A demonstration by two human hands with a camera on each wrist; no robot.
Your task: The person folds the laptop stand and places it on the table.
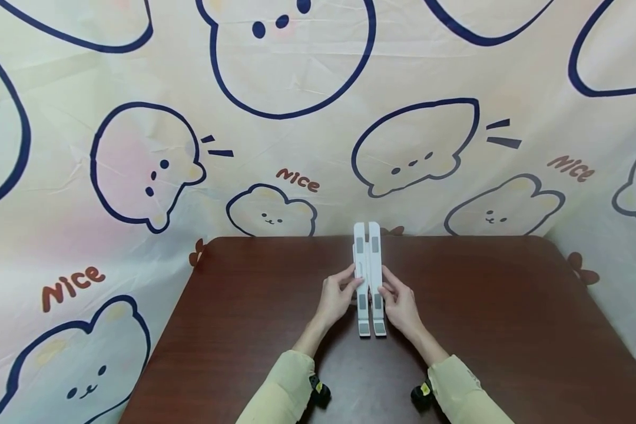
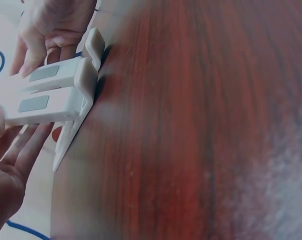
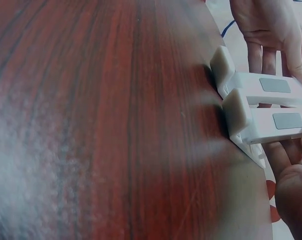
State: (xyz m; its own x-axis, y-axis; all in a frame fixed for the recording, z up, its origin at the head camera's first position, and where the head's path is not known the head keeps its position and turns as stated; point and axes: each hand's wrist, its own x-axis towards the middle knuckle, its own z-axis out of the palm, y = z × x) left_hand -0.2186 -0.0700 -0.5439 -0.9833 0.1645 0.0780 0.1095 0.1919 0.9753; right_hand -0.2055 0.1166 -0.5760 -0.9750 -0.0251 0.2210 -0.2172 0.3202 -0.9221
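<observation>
A white folding laptop stand [image 1: 375,265] with grey pads is held near the far middle of the table, its two long bars side by side with a narrow gap. My left hand [image 1: 335,299] grips the left bar, thumb on top and fingers underneath. On the other side, my right hand [image 1: 403,307] grips the right bar in the same way. Raised lips at the stand's near end show in the left wrist view, where the stand [image 2: 61,104] has a thin leg angled below. Parts of the fingers under the bars are hidden.
The dark brown wooden table [image 1: 244,330] reaches back to a cloth backdrop [image 1: 297,147] printed with cartoon bears. Black wrist devices [image 1: 320,393] sit at both cuffs of the pale yellow sleeves [image 1: 281,386].
</observation>
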